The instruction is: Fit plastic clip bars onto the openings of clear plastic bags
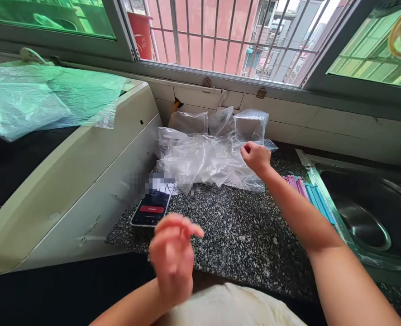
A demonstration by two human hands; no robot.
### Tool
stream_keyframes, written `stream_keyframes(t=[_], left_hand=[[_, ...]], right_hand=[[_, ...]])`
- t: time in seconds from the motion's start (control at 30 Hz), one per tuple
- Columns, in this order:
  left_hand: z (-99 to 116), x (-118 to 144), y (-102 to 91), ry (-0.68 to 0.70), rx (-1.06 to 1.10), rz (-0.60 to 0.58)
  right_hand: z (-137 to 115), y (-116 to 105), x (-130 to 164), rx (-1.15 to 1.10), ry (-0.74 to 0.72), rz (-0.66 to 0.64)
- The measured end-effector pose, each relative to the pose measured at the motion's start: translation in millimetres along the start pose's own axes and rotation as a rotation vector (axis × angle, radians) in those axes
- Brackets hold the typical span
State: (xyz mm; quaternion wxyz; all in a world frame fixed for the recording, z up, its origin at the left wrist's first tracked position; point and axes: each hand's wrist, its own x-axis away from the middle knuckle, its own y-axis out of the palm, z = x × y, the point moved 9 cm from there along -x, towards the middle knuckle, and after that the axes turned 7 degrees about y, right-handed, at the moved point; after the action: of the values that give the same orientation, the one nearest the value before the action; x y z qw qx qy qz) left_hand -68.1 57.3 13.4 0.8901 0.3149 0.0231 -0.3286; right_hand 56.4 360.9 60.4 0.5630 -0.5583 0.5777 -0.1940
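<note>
Right hand point(255, 157) reaches out over the speckled worktop point(241, 235), fingers curled closed and pinching the near edge of the pile of clear plastic bags point(203, 156). The pile lies against the wall under the window, at the far side of the worktop.

Left hand point(173, 258) hovers well short of the pile, fingers loosely spread, holding nothing.

Phone point(153, 206), screen lit, lies just in front of the pile's left corner, touching or nearly touching the film.

Coloured sealing sticks point(311, 194) lie to the right of the pile, beside the sink point(366, 217) rim.

Risks, as judged:
- Bags are thin and cling together; a one-handed pull may lift several at once or drag the whole pile.
- Dragged film could nudge the phone toward the worktop's front edge.
- A sweep to the right of the pile could knock the sticks into the sink.
- Pinch on slippery film may slide off.
</note>
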Motion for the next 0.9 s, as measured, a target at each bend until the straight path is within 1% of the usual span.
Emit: stream_keyframes(t=[0.07, 0.13, 0.17, 0.27, 0.37, 0.4, 0.43, 0.5, 0.53, 0.57, 0.63, 0.67, 0.7, 0.73, 0.8, 0.9], left_hand=[[-15, -5, 11.4, -0.101, 0.095, 0.005], [-32, -7, 21.3, -0.222, 0.178, 0.031], [-39, -7, 25.5, -0.254, 0.196, 0.039], [-52, -2, 37.0, -0.293, 0.205, 0.034], [-65, 10, 47.5, -0.309, 0.152, -0.001], [-72, 14, 52.7, -0.334, 0.117, -0.036], [-80, 18, 60.0, -0.375, 0.086, -0.097], [-99, 25, 80.2, -0.480, 0.030, -0.297], [-106, 23, 86.9, -0.493, -0.002, -0.365], [-111, 17, 90.3, -0.470, -0.048, -0.399], [-119, 1, 91.3, -0.431, -0.169, -0.413], [-124, -6, 92.7, -0.421, -0.240, -0.442], [-128, -10, 96.4, -0.424, -0.302, -0.503], [-133, -12, 100.3, -0.441, -0.346, -0.569], [-139, -11, 105.0, -0.478, -0.387, -0.654], [-139, -9, 106.2, -0.494, -0.371, -0.687]], right_hand=[[2, -19, 14, -0.097, -0.052, 0.061], [6, -33, 32, -0.168, -0.090, 0.063], [9, -39, 42, -0.199, -0.107, 0.055], [18, -52, 71, -0.280, -0.143, 0.007], [27, -57, 98, -0.335, -0.186, -0.064], [29, -59, 106, -0.342, -0.203, -0.067], [31, -60, 114, -0.346, -0.222, -0.070], [35, -60, 128, -0.374, -0.252, -0.093], [36, -60, 133, -0.393, -0.254, -0.099], [37, -61, 139, -0.416, -0.257, -0.099], [38, -60, 147, -0.449, -0.262, -0.116], [37, -59, 149, -0.464, -0.268, -0.124], [35, -58, 152, -0.476, -0.275, -0.134], [34, -57, 153, -0.488, -0.281, -0.144], [31, -55, 154, -0.505, -0.285, -0.168], [28, -51, 153, -0.525, -0.264, -0.188]])
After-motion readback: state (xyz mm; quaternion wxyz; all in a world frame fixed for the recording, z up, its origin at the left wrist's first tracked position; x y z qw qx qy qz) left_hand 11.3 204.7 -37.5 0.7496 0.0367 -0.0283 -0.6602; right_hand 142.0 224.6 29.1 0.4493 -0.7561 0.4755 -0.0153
